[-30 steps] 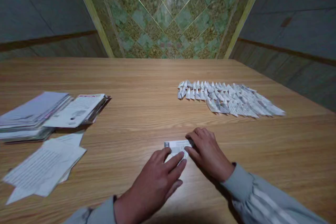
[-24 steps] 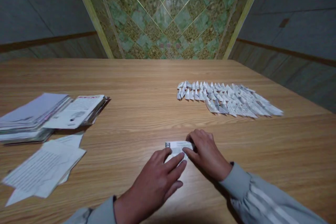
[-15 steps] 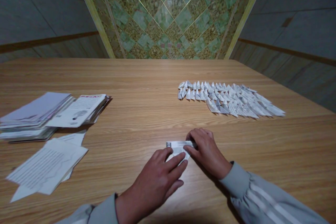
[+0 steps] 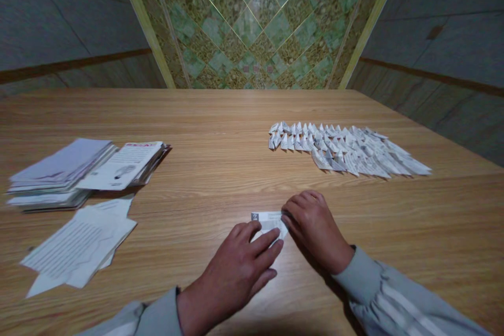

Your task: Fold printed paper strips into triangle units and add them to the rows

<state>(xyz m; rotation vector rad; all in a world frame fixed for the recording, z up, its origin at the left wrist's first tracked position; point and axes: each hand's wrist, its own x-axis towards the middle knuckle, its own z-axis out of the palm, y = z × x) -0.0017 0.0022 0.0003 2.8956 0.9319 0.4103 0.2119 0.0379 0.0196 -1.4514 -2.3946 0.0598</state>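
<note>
- Folded paper [image 4: 271, 216]: small, white, printed, dark block at its left end; on the worktop [image 4: 212, 163], front centre.
- Progress: this piece looks partway, a flat strip along its far edge and a sloped right side visible; remaining folds can't be judged, much of it is covered.
- Done, seemingly: folded paper pieces [image 4: 366, 155] in close rows, far right, pointed tips up on many; too packed to count.
- Left over, seemingly: loose sheets [image 4: 79, 241] at left, flat, overlapping; beyond them a paper stack [image 4: 63, 160] and a printed-page pile [image 4: 126, 165], side by side, the pile's top page reaching over the stack's edge.
- Left hand [image 4: 246, 257]: palm down, fingers spread, fingertips on the paper's near side; thumb apart, off the paper.
- Right hand [image 4: 313, 226]: fingers bunched at the paper's right end, touching; pinching or only pressing, cannot tell, fingertips partly hidden.
- Paper sits between both hands, just past the left fingertips, left of the right hand.
</note>
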